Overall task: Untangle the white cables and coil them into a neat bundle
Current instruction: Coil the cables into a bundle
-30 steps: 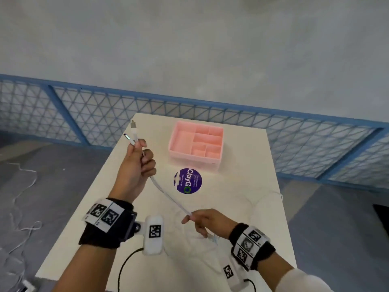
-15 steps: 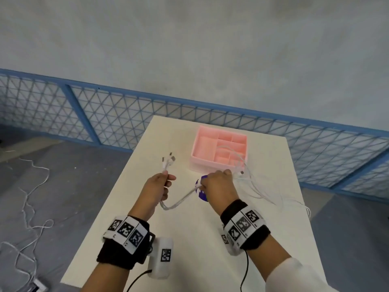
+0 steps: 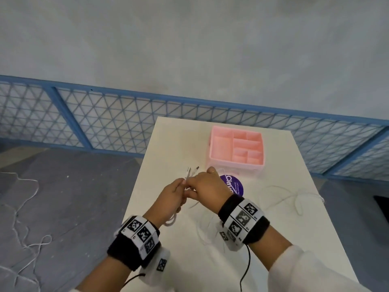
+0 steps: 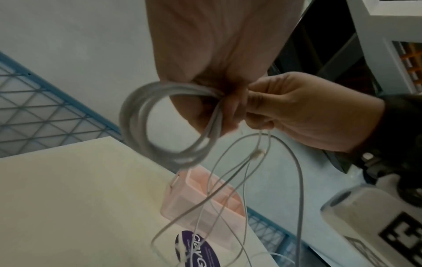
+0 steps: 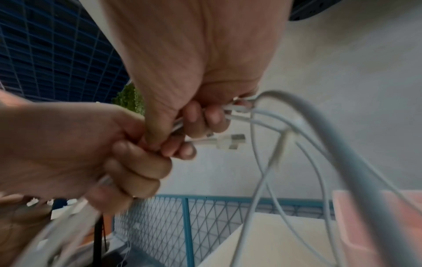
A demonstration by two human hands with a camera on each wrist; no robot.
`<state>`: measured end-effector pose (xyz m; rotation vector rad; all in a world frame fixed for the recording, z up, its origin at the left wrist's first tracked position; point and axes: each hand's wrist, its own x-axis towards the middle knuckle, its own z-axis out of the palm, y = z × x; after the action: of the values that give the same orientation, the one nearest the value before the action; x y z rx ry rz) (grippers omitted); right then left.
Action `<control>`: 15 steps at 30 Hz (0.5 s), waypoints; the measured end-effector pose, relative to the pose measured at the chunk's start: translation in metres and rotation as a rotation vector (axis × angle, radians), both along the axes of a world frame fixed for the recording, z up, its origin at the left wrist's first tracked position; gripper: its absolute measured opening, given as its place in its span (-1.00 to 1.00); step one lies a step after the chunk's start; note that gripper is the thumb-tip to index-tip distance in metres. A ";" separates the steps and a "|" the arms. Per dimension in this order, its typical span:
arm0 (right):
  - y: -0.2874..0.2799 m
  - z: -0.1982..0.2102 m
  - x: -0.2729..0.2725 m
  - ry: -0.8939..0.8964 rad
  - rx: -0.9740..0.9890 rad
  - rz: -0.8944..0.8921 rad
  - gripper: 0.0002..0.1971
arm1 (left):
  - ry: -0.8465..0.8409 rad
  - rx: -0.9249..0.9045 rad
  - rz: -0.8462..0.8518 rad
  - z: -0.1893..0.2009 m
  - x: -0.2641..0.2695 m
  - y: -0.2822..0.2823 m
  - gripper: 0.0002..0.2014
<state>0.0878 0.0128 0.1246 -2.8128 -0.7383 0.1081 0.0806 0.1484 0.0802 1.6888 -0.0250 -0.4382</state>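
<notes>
Both hands meet above the white table point(image 3: 181, 262), in front of the pink tray. My left hand point(image 3: 171, 193) grips a coil of thick white cable point(image 4: 131, 115), whose loops hang below its fist. Two plug ends point(image 3: 192, 170) stick up past the knuckles. My right hand point(image 3: 208, 184) presses against the left and pinches cable strands at the same spot, next to a plug point(image 5: 230, 141). Thinner white cable point(image 4: 299, 180) trails down from the hands. Loose white cable point(image 3: 290, 194) lies in tangled loops on the table to the right.
A pink compartment tray point(image 3: 236, 164) stands at the table's far side, with a round purple sticker point(image 3: 234, 185) in front of it. A blue mesh fence point(image 3: 105, 123) runs behind the table. White cords point(image 3: 25, 207) lie on the grey floor to the left.
My right hand has come up from the table's near side to the left hand, carrying cable with it. The straight stretch between the hands has folded into a loop at the left fist.
</notes>
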 end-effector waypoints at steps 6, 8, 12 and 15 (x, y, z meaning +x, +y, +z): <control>-0.019 -0.010 0.012 0.335 0.008 -0.014 -0.70 | 0.075 0.156 -0.313 0.007 0.009 0.055 -0.69; -0.043 -0.012 0.019 0.389 -0.010 -0.106 -0.70 | 0.072 0.212 -0.369 0.006 0.011 0.076 -0.70; -0.067 -0.006 0.036 0.240 -0.110 -0.041 -0.75 | 0.027 0.303 -0.439 0.000 0.008 0.096 -0.80; -0.098 0.003 0.050 0.041 -0.197 -0.149 -0.77 | 0.005 0.331 -0.382 -0.002 0.005 0.116 -0.80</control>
<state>0.1380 -0.0854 0.1272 -3.0304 -0.5331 0.2236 0.0852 0.2643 0.0778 2.0153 -0.2885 -0.7645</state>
